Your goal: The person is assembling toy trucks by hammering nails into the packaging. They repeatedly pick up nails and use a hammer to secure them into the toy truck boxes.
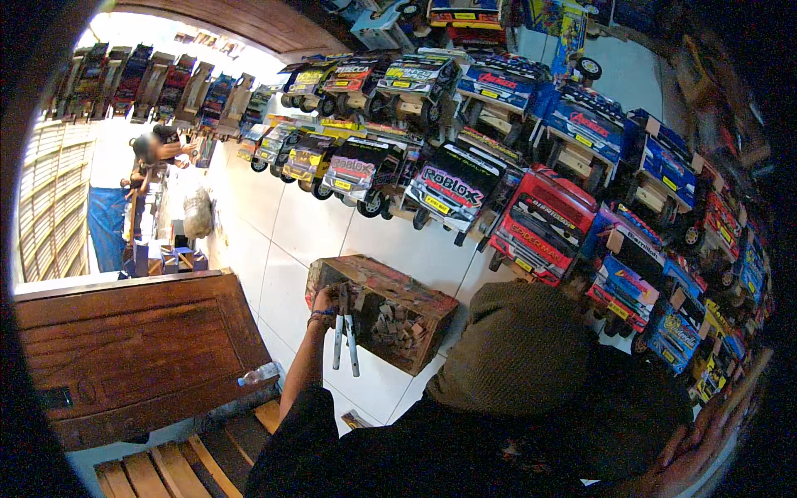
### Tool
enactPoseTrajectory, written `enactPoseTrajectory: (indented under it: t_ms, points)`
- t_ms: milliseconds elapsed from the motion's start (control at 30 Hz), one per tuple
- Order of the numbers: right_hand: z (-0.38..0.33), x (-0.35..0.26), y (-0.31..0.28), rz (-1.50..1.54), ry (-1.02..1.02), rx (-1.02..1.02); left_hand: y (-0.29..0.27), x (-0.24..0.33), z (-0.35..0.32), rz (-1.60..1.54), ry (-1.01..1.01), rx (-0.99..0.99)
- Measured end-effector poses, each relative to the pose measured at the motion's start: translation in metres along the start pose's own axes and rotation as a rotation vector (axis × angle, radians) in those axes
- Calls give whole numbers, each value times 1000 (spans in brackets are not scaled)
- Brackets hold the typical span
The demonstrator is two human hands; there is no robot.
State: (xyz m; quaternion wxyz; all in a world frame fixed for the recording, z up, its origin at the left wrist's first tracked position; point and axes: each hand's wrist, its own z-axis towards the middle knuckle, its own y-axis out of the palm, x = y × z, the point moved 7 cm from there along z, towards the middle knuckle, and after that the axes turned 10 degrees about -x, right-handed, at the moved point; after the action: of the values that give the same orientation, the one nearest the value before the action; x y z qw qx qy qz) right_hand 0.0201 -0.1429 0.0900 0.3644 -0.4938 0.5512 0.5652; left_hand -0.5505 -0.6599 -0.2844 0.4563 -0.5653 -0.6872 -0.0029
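Ahead of me, a person in a brown knit cap (519,349) and black shirt fills the lower middle. That person's left hand (325,300) grips pincers with white handles (342,340) by the dark head end, handles hanging down. It is over a worn wooden box (432,324) standing on the tiles, beside its compartment of small wooden offcuts (397,329). At the dark lower right edge shows a large, dim, blurred hand (706,440), apparently my right hand. Its fingers cannot be told clearly. My left hand is out of view.
Rows of colourful toy trucks (448,187) cross the floor to the right. A brown wooden door panel (141,349) lies at left, with a plastic bottle (258,374) by its edge. Wooden slats (174,473) are below it. Another person (154,153) is at far left.
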Motion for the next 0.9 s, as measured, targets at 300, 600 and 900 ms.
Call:
enactPoseTrajectory:
  t_ms: [300, 600, 900]
  points:
    - [1, -4, 5, -203, -4, -17, -14, 94, -54, -121, -132, 56]
    - [2, -4, 1, -255, 54, -93, -42, 244, -79, -715, 241, 49]
    - [-15, 13, -17, -332, 165, 226, 89, 518, -59, -897, 720, -512]
